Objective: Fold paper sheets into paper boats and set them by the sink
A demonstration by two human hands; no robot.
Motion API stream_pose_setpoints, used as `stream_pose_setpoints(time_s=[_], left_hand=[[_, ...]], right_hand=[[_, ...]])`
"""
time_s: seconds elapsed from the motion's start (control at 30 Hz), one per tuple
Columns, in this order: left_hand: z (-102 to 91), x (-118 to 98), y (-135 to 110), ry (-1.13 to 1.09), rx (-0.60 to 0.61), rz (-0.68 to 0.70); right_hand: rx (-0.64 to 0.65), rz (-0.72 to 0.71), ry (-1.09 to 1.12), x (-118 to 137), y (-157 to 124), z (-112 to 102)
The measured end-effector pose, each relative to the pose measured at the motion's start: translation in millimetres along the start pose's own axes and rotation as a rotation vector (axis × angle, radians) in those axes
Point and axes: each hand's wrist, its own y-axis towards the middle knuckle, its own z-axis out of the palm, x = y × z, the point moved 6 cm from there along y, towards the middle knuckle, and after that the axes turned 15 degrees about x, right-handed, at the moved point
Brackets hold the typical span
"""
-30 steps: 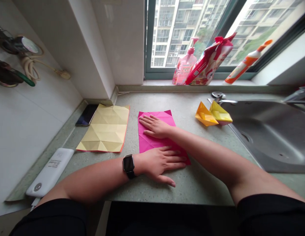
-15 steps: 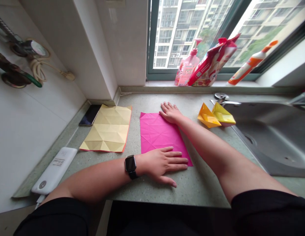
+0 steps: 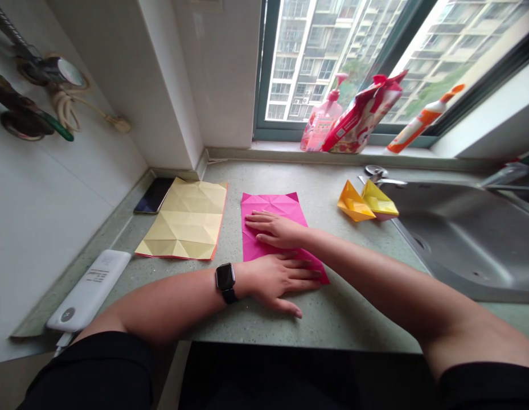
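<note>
A creased sheet of magenta paper (image 3: pixel 270 201) lies on the counter in front of me, its two far corners lifting a little. My left hand (image 3: pixel 281 280), with a black watch (image 3: pixel 225 277) on the wrist, rests flat across the near end of the sheet, fingers outstretched and pointing right. Just beyond it, my right hand (image 3: pixel 279 229) lies palm down on the middle of the paper, fingers extended to the left. Neither hand grasps anything. Both cover part of the sheet's creases.
Left of the magenta sheet are creased pale yellow paper (image 3: pixel 185 219) with orange beneath, a dark phone (image 3: pixel 154 195) and a white power bank (image 3: pixel 90 290). Folded orange (image 3: pixel 355 206) and yellow paper shapes (image 3: pixel 378 200) stand beside the metal sink (image 3: pixel 469 239). Bottles and a red bag (image 3: pixel 362 117) line the windowsill.
My right hand has moved from the sheet's far right corner toward me and left, onto its middle. My left hand stays flat on the near end. The view has shifted slightly.
</note>
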Motion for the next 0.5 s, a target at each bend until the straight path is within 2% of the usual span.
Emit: stream_pose_setpoints(time_s=[0.1,0.33,0.43,0.5], left_hand=[[-1.7,-1,0,-0.007,-0.016,0.009],[-4.8,-1,0,0.01,0.024,-0.013],[-3.8,-1,0,0.026,0.012,-0.01],[-1.2,-1,0,0.032,0.021,-0.017]], right_hand=[[0.008,0.046,-0.034,-2,19,2],[-0.026,0.232,-0.117,-36,69,-9],[-0.035,0.292,-0.11,-45,71,-11],[-0.045,0.351,-0.102,-54,60,-11]])
